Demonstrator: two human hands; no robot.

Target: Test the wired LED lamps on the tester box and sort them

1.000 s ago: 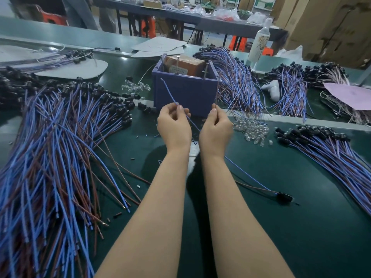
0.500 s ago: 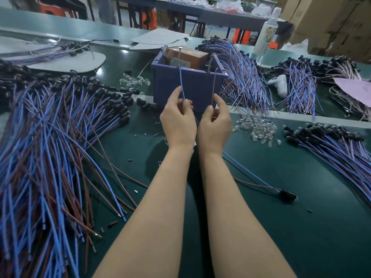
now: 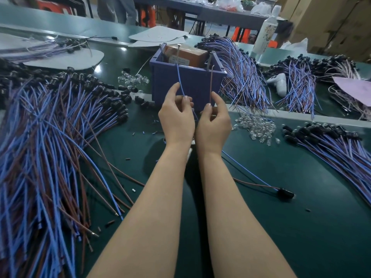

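Both bare forearms reach forward side by side, wrists close together, the hands raised with their backs toward the camera. The left hand (image 3: 176, 119) pinches a blue wire (image 3: 179, 77) between thumb and forefinger, its other fingers loosely curled; the right hand (image 3: 213, 122) pinches a brown wire (image 3: 210, 83) the same way, both wire ends pointing up

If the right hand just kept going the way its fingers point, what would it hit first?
Most likely the front wall of the purple tester box, just beyond the right hand. The brown wire it pinches reaches up to the box rim; depth is hard to judge.
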